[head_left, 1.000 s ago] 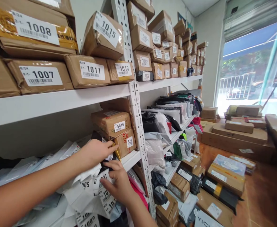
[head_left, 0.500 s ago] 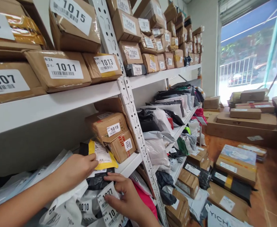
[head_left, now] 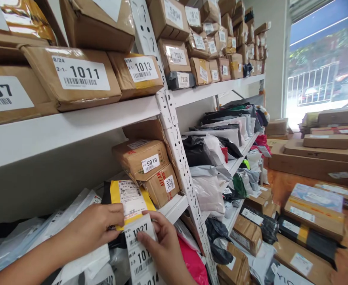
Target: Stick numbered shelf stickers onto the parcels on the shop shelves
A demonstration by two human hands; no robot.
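My left hand (head_left: 101, 223) is closed on the lower left edge of a yellow mailer (head_left: 146, 199), which carries a white printed shipping label (head_left: 130, 196). A strip of white number labels (head_left: 140, 247) is pinched between the thumb and fingers of my right hand (head_left: 169, 249). "1027" is printed on its top label, which lies close against the mailer's lower end. The strip's bottom runs out of view. White and grey plastic parcels (head_left: 83, 263) lie beneath my hands on the shelf, partly covered by them.
Two cardboard boxes (head_left: 141, 160) stand behind the mailer, beside a white perforated post (head_left: 181, 158). Numbered boxes (head_left: 81, 75) fill the shelf above (head_left: 73, 130). Bagged parcels (head_left: 209, 186) crowd the shelves at right, and more boxes (head_left: 313, 209) cover the floor there.
The label strip in my right hand has come up to the mailer's lower end. My left hand has shifted lower along the mailer. The view has turned slightly left.
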